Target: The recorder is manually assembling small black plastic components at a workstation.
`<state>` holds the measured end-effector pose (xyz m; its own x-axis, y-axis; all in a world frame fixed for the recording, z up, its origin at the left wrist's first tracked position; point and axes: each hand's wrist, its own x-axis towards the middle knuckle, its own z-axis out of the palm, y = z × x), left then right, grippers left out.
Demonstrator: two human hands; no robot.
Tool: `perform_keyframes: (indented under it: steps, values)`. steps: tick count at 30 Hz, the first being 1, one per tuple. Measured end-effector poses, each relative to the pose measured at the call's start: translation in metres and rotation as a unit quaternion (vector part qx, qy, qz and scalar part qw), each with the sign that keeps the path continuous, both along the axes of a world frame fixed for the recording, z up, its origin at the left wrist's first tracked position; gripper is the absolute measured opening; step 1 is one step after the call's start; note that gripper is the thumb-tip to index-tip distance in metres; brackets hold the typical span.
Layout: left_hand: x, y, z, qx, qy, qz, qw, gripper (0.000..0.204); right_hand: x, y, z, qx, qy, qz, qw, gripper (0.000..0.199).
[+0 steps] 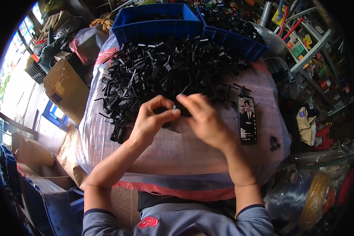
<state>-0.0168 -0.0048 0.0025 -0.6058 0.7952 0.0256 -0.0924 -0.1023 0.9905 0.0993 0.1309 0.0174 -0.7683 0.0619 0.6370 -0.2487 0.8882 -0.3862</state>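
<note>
My left hand (151,118) is curled at the near edge of a heap of small black plastic parts (161,69), its thumb and forefinger pressed together in a pinch. What lies between those fingertips is too small to name. Close beside it, my right hand (204,118) is smeared by motion, with its fingers pointing toward the left hand; whether it holds anything is unclear. Both hands are above a work surface covered with white woven sacking (192,159). To the right of my right hand lies a black phone (247,122) with its screen lit, showing a person in a dark suit.
Behind the heap stand two blue bins, a left one (155,28) and a right one (234,41) filled with black parts. A small black cluster (274,143) lies at the right edge. Cardboard (65,88) stands left; a clear-wrapped spool (291,200) sits lower right.
</note>
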Motion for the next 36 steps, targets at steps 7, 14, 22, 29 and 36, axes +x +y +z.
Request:
perform_keyframes:
  steps: [7, 14, 22, 29, 36]
  values:
    - [-0.041, 0.004, 0.005, 0.108, -0.217, 0.009, 0.97, 0.009, 0.034, 0.053, -0.002, 0.02, -0.305, -0.045, 0.951, 0.025]
    - [-0.087, 0.02, 0.03, 0.133, -0.288, -0.005, 0.948, 0.012, 0.03, 0.02, -0.008, -0.082, -0.221, 0.052, 0.971, 0.038]
    - [-0.224, 0.135, 0.141, 0.119, 0.25, 0.145, 0.95, 0.045, 0.019, -0.004, -0.014, -0.029, -0.116, 0.044, 0.992, 0.023]
    - [-0.029, 0.042, 0.063, 0.027, 0.176, -0.113, 0.978, 0.052, 0.02, 0.018, 0.015, -0.14, 0.105, -0.037, 0.984, 0.013]
    - [0.021, -0.005, 0.006, 0.042, 0.122, -0.073, 0.989, 0.031, 0.012, -0.011, -0.003, -0.297, 0.111, 0.019, 0.948, 0.028]
